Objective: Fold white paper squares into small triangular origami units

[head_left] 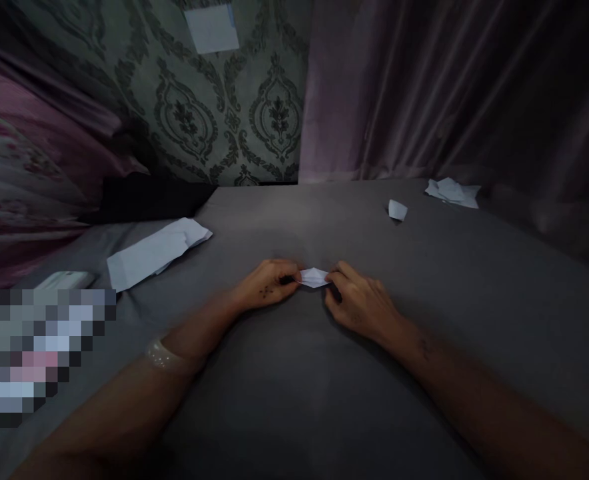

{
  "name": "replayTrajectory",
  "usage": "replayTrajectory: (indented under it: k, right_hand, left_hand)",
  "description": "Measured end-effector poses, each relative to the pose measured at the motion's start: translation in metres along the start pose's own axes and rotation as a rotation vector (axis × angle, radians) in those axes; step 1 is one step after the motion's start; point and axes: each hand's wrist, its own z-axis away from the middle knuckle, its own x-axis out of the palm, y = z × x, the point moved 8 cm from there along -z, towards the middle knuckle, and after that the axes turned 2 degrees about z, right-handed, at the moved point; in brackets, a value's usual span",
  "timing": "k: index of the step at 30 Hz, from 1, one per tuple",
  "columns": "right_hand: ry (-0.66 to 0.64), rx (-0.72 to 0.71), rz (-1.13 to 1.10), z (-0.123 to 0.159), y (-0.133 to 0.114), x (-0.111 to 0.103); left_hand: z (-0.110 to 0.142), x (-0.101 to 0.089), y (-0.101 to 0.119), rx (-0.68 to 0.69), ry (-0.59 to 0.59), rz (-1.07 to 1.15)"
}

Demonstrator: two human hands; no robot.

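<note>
A small folded white paper [314, 277], pointed at its top and bottom edges, spans the gap between my two hands. Its left end is pinched by my left hand [270, 281], whose thumb and fingers are closed together. My right hand [358, 297] grips the other end between thumb and curled fingers. Both paper tips are partly hidden by the fingers. The paper is at or just above the grey sheet [304, 373]; I cannot tell whether it touches.
White paper sheets [157, 253] lie at the left, near a black cloth [154, 198] and a white object [64, 280]. A small folded paper piece [397, 211] and a paper pile [453, 192] lie at the back right. Pink curtains [344, 93] hang behind. A pixelated patch covers the lower left.
</note>
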Motion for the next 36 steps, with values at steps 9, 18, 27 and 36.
replayTrajectory:
  k: [9,18,27,36]
  right_hand:
    - [0.015,-0.012,-0.352,-0.009,0.019,0.007]
    - [0.012,0.051,-0.557,-0.017,0.031,0.012]
    - [-0.205,0.394,-1.140,-0.015,0.041,0.041]
    - [-0.120,0.449,-1.321,-0.016,0.042,0.034]
  left_hand:
    - [0.000,-0.004,-0.031,-0.246,0.141,0.409]
    - [0.000,-0.005,-0.039,-0.429,0.203,0.562]
    - [0.002,-0.001,-0.039,-0.482,0.237,0.713]
    - [0.002,-0.005,-0.038,-0.449,0.334,0.766]
